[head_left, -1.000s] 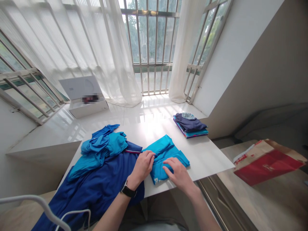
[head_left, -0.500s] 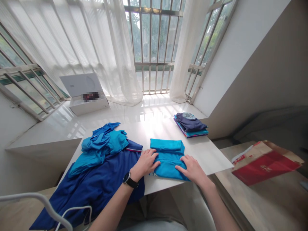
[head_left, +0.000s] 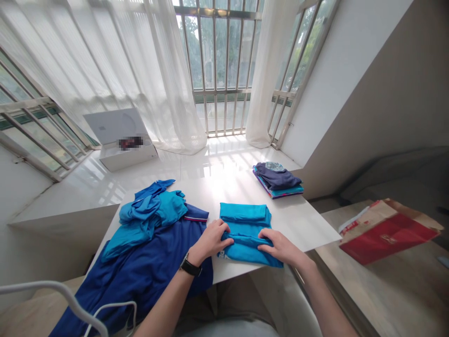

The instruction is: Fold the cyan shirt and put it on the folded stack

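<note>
A turquoise garment (head_left: 245, 252) lies folded flat on the white table (head_left: 298, 224), with a band turned over at its far end. White lettering shows at its near left corner. My left hand (head_left: 213, 238), with a black watch on the wrist, grips the left end of a raised crosswise fold between thumb and fingers. At the right end of that same fold, my right hand (head_left: 277, 244) is closed on the cloth. A crumpled turquoise and blue pile (head_left: 147, 210) rests left of my hands, on top of a large navy garment (head_left: 147, 271).
A stack of folded clothes (head_left: 277, 180) sits at the table's back right. On the sill stands an open white box (head_left: 128, 157) with a blurred item inside. A red and brown paper bag (head_left: 389, 236) is at the right. A white cable or tube (head_left: 66, 295) curves at lower left.
Both hands have gone from lying on the cloth to pinching it, and a crosswise fold now stands up between them. Lettering at the near left corner shows more.
</note>
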The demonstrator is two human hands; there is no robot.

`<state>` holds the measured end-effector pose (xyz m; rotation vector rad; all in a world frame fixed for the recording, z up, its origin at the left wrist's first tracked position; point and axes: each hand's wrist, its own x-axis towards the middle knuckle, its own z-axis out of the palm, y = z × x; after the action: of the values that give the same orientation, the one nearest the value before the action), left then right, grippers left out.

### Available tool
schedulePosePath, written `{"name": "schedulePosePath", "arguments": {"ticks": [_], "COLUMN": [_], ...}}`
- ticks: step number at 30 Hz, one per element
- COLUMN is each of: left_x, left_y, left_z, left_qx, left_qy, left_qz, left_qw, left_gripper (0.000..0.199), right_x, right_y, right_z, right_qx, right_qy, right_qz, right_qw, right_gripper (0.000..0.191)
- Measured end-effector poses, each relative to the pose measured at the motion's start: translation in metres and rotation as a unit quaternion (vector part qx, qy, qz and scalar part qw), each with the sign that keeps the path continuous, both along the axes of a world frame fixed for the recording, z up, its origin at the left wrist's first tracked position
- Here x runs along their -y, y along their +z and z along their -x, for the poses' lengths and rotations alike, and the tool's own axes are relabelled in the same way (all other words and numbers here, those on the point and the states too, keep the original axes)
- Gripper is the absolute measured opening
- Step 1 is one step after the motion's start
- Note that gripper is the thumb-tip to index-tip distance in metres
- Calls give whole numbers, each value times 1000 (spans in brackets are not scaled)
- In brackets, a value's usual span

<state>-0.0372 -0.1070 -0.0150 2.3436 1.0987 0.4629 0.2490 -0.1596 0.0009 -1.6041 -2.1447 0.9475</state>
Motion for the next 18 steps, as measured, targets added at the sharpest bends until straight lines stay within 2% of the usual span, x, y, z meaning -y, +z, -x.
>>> {"name": "schedulePosePath", "arguments": {"ticks": [6,12,15,18], "left_x": [7,6,3,-2], "left_y": [-1,-5,-8,-9], "left_z": [3,0,-5,-10], "left_qx": [71,129,116,64], "left_qy": [12,92,127,144], "left_qz": [76,107,87,69], "left_qw": [995,981,981,985], "left_gripper": [19,23,22,18], "right_x": [7,-1,-7,-10], "right_y": [-3,-9,-18,-25], "right_z": [-3,-3,-2,-1], "right_qx": [-52,-52,-36,12], "right_qy": [-23,-63,-93,-126], "right_qz": [20,0,-13,-21], "right_qw": [998,997,995,992], "right_gripper": [15,21,28,32]}}
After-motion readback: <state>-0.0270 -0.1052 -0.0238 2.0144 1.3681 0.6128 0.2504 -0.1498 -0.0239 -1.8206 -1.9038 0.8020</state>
